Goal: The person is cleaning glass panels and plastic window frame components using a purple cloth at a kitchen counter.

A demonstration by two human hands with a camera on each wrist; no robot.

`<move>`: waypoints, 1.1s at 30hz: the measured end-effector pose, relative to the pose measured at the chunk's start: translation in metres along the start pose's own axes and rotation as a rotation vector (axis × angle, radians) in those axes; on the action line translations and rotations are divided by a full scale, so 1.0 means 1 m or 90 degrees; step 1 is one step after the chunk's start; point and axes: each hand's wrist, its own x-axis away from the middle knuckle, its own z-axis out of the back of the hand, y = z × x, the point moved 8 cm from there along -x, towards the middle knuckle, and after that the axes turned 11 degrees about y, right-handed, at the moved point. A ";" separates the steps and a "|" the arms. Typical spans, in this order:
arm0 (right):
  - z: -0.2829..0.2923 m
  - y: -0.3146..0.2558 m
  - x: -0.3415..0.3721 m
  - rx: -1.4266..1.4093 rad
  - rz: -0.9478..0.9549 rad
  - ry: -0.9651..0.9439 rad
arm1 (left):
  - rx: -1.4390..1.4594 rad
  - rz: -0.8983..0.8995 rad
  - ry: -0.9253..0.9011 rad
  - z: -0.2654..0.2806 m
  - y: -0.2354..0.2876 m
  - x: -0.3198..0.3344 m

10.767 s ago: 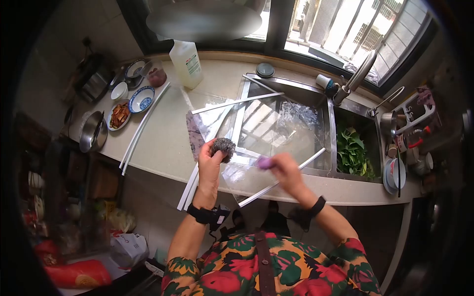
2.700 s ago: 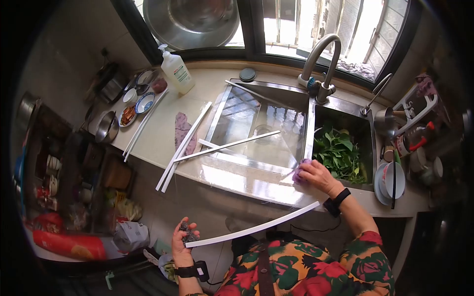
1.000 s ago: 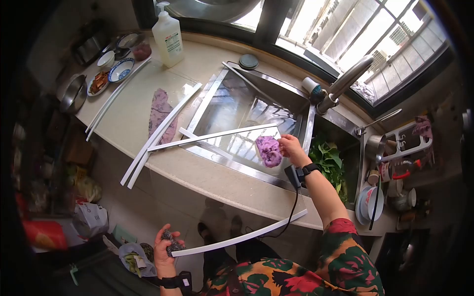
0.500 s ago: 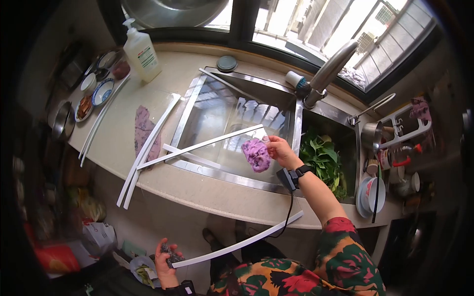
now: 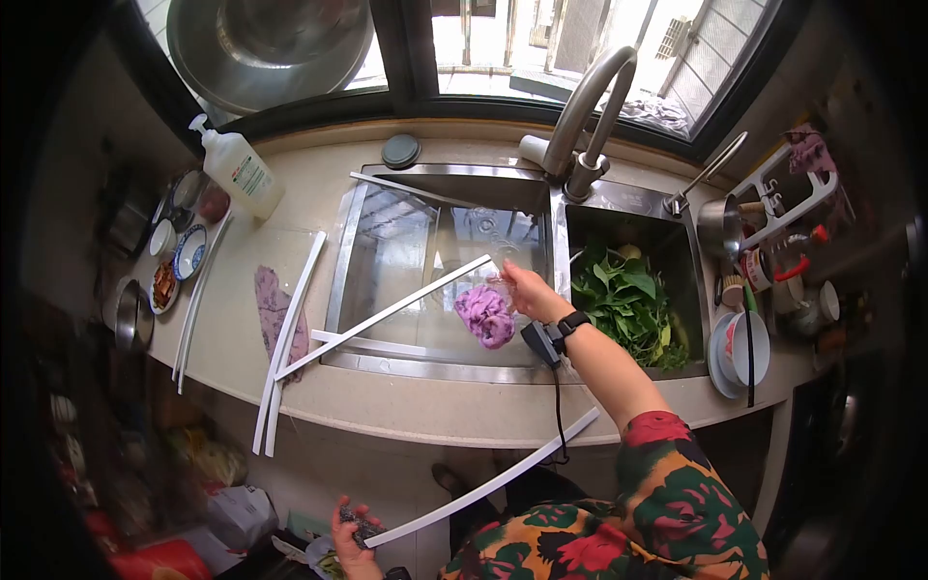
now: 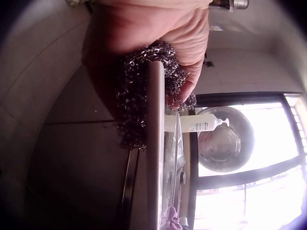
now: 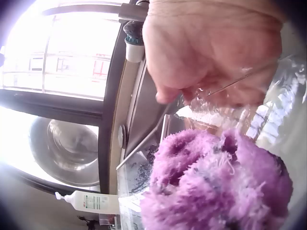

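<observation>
Near the bottom of the head view my left hand [image 5: 350, 530] holds a steel wool scourer [image 6: 136, 96] together with the end of a long white edge strip [image 5: 493, 478]. The left wrist view shows the strip end-on against the wool. Over the left sink basin, my right hand [image 5: 534, 294] pinches a clear plastic sheet [image 7: 283, 96], whose film is creased around the fingers. A bunched fluffy purple cloth [image 5: 486, 317] sits just beyond the fingertips, against the sheet. Another white strip [image 5: 387, 317] crosses the basin diagonally close to that hand.
The steel sink rim [image 5: 435, 370] surrounds two basins; leafy greens [image 5: 623, 295] fill the right one beneath the tap [image 5: 590, 116]. Left on the counter lie a flat purple cloth [image 5: 277, 290], more strips, a pump bottle [image 5: 237, 172] and dishes. Stacked bowls [image 5: 739, 353] stand at right.
Earlier the right hand pressed the purple cloth by the sink's front rim; now it pinches the sheet over the basin. The left hand keeps the scourer and strip, lower than at first.
</observation>
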 end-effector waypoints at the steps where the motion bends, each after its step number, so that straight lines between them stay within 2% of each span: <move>1: -0.017 -0.008 0.009 -0.091 0.024 -0.158 | -0.003 -0.002 -0.001 0.000 0.000 -0.001; 6: -0.008 -0.007 0.005 0.034 0.108 -0.080 | -0.004 -0.007 0.010 0.000 0.001 0.000; 8: 0.003 -0.040 0.028 0.432 0.341 0.094 | -0.010 -0.009 0.018 0.003 0.000 -0.001; 9: 0.001 -0.038 0.031 0.430 0.341 0.095 | -0.015 -0.009 0.025 0.004 0.000 -0.001; 11: 0.000 -0.071 0.075 0.501 0.733 0.366 | -0.018 -0.006 0.021 0.002 0.001 0.000; 14: -0.065 -0.051 0.143 0.619 0.893 0.069 | -0.018 -0.002 0.022 0.003 0.000 -0.001; 15: -0.070 -0.038 0.151 0.619 0.893 0.071 | -0.018 -0.002 0.026 0.004 0.000 -0.001; 17: -0.090 -0.016 0.176 0.652 1.071 -0.035 | -0.013 -0.005 0.011 0.000 0.001 0.000; 18: -0.089 -0.019 0.173 0.652 1.074 -0.037 | -0.008 -0.006 0.003 -0.002 0.001 0.002; 20: -0.078 -0.035 0.148 0.661 0.977 -0.056 | -0.019 -0.013 0.011 -0.003 0.001 0.004; 21: -0.072 -0.048 0.119 0.674 0.817 -0.102 | -0.028 -0.023 0.018 -0.005 0.003 0.005; 22: -0.055 -0.047 0.085 0.764 0.794 0.079 | -0.017 -0.023 0.008 -0.007 0.003 0.005; 23: -0.054 -0.047 0.067 0.831 0.771 0.121 | -0.008 -0.036 0.021 -0.011 0.003 0.004; 25: -0.087 -0.042 0.076 0.877 0.631 0.165 | -0.042 -0.013 -0.021 -0.016 0.003 0.009; 29: -0.152 -0.013 0.091 0.828 0.593 0.135 | -0.012 0.000 -0.057 -0.026 0.002 0.011; 33: -0.240 0.013 0.133 0.768 0.684 0.073 | -0.029 -0.008 -0.072 -0.018 0.002 0.013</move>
